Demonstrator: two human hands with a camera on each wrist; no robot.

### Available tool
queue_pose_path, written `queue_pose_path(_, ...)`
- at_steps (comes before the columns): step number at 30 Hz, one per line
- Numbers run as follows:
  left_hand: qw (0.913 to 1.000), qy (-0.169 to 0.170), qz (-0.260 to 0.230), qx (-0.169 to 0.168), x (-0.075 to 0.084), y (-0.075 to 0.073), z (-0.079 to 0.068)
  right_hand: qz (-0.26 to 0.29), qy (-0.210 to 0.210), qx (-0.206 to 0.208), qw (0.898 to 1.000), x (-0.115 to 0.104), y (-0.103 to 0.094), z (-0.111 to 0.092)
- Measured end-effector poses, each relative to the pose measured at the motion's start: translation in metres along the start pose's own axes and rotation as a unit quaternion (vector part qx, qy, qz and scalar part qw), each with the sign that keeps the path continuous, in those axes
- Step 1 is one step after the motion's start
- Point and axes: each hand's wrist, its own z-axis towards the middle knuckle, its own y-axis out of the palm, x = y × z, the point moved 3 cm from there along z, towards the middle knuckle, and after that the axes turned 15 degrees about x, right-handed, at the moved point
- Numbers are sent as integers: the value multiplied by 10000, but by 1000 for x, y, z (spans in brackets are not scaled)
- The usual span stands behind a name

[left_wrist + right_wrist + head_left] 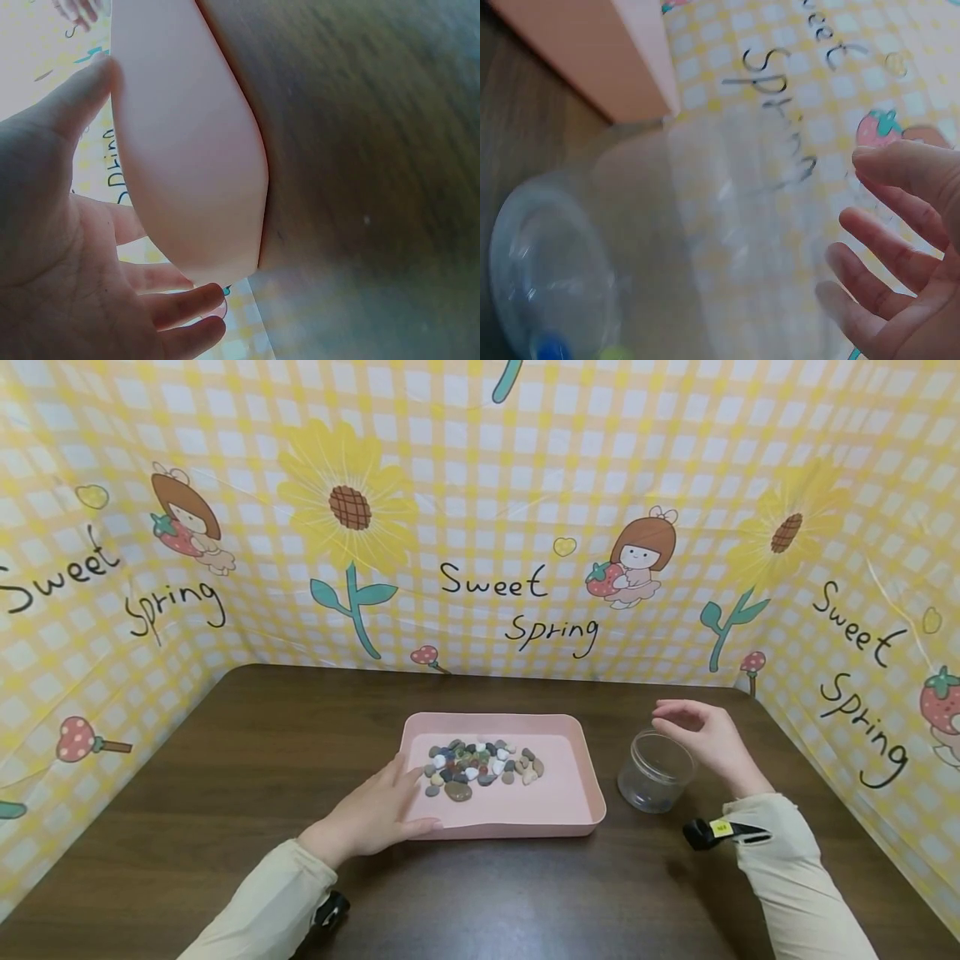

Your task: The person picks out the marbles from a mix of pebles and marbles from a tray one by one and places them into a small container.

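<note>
A pink rectangular tray point(573, 777) stands on the table with a pile of small stones point(480, 764) in it, grey, white, dark, tan and reddish. My left hand point(367, 810) rests at its front left corner, fingers spread over the rim. The left wrist view has the thumb point(94, 79) touching the tray wall point(184, 135). To the right of the tray stands a clear, lidless jar point(652, 772). Above its rim hovers my right hand point(705, 739), fingers loosely bent and holding nothing. Blue and yellow-green spots show near the jar's base point(555, 270) in the right wrist view.
The dark wooden table point(300, 735) is enclosed at the back and sides by a yellow checked cloth point(480, 502) printed with flowers and lettering. Black straps with small devices point(701, 833) sit at both cuffs.
</note>
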Motion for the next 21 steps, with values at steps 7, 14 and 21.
queue_pose_path(7, 10000, -5, 9, -5, -1, 1, 0, 260, -187, -114, 9994, -27, 11, 5)
queue_pose_path(14, 10000, -42, 14, -18, -1, 1, 0, 618, -158, -472, 9968, -50, 33, 10)
queue_pose_path(21, 9999, -88, 3, -57, -2, 2, 0, 983, -17, -834, 9917, -63, 61, 12)
